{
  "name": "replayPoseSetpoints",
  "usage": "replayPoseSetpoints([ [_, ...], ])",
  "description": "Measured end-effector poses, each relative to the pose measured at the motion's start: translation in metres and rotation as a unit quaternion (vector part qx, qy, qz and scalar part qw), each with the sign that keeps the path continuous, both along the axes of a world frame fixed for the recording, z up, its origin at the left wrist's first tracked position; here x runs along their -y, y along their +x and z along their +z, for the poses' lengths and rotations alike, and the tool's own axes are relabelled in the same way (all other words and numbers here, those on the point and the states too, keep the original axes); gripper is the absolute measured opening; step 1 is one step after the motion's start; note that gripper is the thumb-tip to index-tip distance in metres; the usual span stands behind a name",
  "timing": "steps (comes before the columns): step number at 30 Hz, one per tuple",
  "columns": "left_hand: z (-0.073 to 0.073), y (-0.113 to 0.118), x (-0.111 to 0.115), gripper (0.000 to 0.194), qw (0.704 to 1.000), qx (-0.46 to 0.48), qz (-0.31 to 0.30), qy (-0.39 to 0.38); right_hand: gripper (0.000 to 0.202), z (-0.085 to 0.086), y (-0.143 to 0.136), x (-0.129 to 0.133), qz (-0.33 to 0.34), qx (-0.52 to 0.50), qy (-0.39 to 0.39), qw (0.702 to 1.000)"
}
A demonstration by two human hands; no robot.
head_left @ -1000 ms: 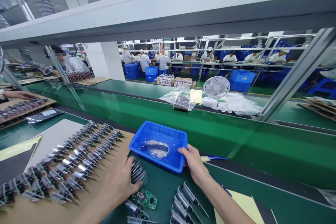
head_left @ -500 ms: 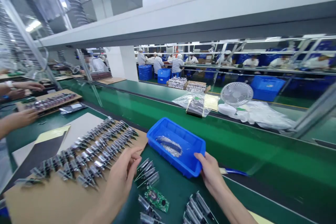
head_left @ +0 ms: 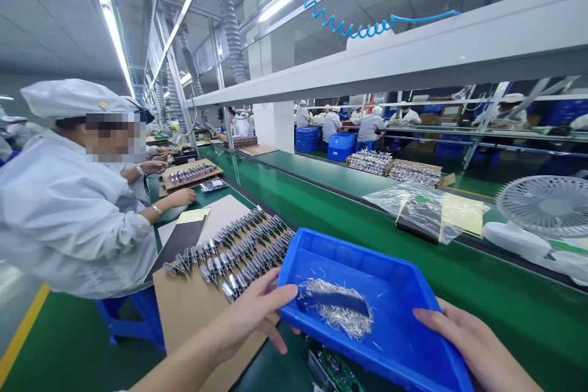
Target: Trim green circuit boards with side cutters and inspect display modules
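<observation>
A blue plastic tray is held between my two hands, tilted toward me. My left hand grips its left wall, thumb over the rim and some fingers hanging loose beneath. On the right wall, my right hand has its thumb inside the rim and its fingers outside. Many thin silvery wire pieces lie heaped in the tray around a dark strip. Under the tray's near edge a green circuit board partly shows. Left of the tray, rows of small silvery parts with leads lie on a brown board.
A co-worker in white sits at the left, near a board of parts. Beyond the tray runs a green conveyor belt. A bagged dark item and a white fan stand behind it. A white shelf beam crosses overhead.
The tray has come up off the bench and closer to me. My left hand has moved onto its left wall. The view has swung left, bringing the co-worker in.
</observation>
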State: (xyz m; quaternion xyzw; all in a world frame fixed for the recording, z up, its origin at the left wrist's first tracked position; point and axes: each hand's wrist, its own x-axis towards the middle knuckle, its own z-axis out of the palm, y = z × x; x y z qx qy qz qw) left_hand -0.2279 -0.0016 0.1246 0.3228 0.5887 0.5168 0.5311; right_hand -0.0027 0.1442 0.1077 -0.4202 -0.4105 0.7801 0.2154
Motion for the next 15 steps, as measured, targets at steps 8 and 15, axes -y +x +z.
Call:
replayPoseSetpoints([
  [8,0.003,-0.030,0.005,0.016,0.993,0.064,0.089,0.042,0.033,0.019,-0.039,0.006,-0.012,-0.016,0.106,0.994],
  [15,0.020,-0.146,-0.016,0.024,0.955,0.065,0.278,0.078,0.035,0.022,-0.068,-0.003,-0.043,-0.041,0.226,0.972],
])
